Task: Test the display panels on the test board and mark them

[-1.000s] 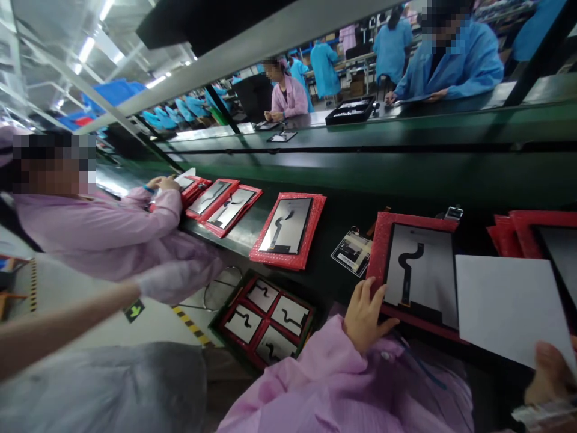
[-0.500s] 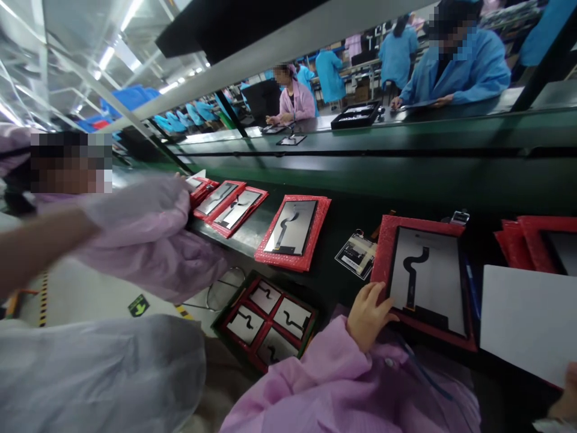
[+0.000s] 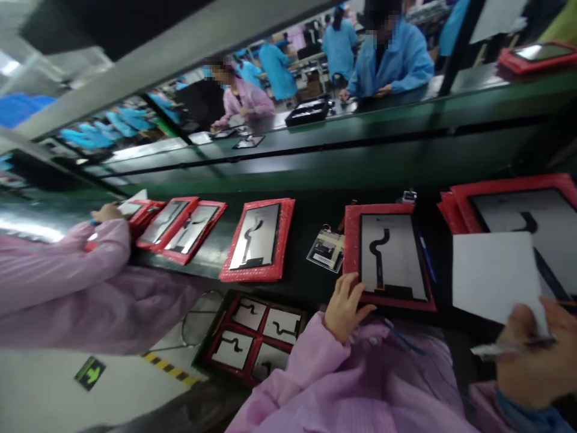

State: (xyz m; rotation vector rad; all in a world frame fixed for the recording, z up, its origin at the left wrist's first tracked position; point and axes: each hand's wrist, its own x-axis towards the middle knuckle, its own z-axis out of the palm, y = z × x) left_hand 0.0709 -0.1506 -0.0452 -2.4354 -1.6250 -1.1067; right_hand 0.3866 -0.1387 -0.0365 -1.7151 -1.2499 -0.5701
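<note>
Observed from my remote station, via the head view: my left hand (image 3: pixel 346 308) is loosely spread, thumb well apart from the fingers, fingertips on the near left corner of a red bubble-wrap pad (image 3: pixel 353 240); I see no firm hold. On that pad, ahead and right of those fingertips, lies the screen (image 3: pixel 401 252), back up, with a dark curved ribbon (image 3: pixel 379 267) across it. My right hand (image 3: pixel 534 355) is closed on the near right corner of a white sheet (image 3: pixel 491 270), thumb on top; a slim silver pen (image 3: pixel 491 350) also runs across this hand, how firmly gripped I cannot tell. Beyond the sheet and partly hidden by it: a second screen (image 3: pixel 502 207) on a red stack (image 3: pixel 460 204); whether sheet and screen touch, I cannot tell. Between the two grips, beside the first pad's right edge, a blue pen (image 3: pixel 427 257). Ahead of the left hand, slightly left, a taped circuit board (image 3: pixel 328 248). Left of that hand, below bench level, a crate (image 3: pixel 211 332) holding four screens.
</note>
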